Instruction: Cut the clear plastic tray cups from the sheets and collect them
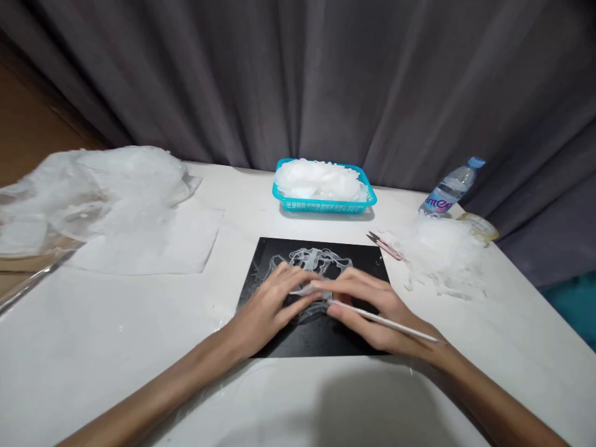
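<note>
A black mat (358, 261) lies on the white table with a tangle of clear, jelly-like strips (321, 261) on it. My left hand (270, 304) rests flat on the mat, fingers stretched out and pressing on the near part of the strips. My right hand (372, 307) lies beside it, fingers closed around a thin white stick (395, 324) whose tip points at the strips near my left fingertips.
A turquoise basket (321, 203) heaped with white translucent pieces stands behind the mat. Small snips (382, 243), a pile of clear scraps (437, 254) and a water bottle (449, 189) sit right. Crumpled plastic bags (102, 186) and a white sheet (158, 245) lie left. A grey curtain hangs behind.
</note>
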`<state>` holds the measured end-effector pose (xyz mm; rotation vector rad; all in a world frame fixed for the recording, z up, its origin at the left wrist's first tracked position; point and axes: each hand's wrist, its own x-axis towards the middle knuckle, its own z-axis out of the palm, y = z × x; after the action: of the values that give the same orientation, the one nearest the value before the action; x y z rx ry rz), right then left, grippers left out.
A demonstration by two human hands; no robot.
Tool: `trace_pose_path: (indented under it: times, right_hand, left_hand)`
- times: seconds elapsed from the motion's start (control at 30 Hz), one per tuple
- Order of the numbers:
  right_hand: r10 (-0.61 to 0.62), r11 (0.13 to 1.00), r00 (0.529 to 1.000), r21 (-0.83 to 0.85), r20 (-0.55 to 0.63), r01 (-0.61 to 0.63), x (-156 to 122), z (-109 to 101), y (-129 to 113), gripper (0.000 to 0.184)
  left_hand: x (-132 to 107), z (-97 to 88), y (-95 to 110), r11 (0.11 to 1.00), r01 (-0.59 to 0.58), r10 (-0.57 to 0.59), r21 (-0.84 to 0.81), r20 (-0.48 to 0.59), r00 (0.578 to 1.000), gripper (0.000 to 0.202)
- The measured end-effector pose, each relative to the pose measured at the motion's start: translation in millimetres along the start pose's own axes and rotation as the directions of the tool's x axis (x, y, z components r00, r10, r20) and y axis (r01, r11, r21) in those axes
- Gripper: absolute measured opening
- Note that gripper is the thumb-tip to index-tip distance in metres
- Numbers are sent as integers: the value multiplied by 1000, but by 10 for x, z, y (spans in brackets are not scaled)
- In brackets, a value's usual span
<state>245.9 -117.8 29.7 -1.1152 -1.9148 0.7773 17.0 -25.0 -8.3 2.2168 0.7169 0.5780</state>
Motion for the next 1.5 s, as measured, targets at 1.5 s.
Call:
trace_pose_path:
  times: [1.5]
  right_hand:
    - [152, 988, 974, 4, -167, -153, -28, 361, 271, 9]
  left_hand:
    - [-9, -50, 195, 796, 313, -303, -517, 108, 947, 24]
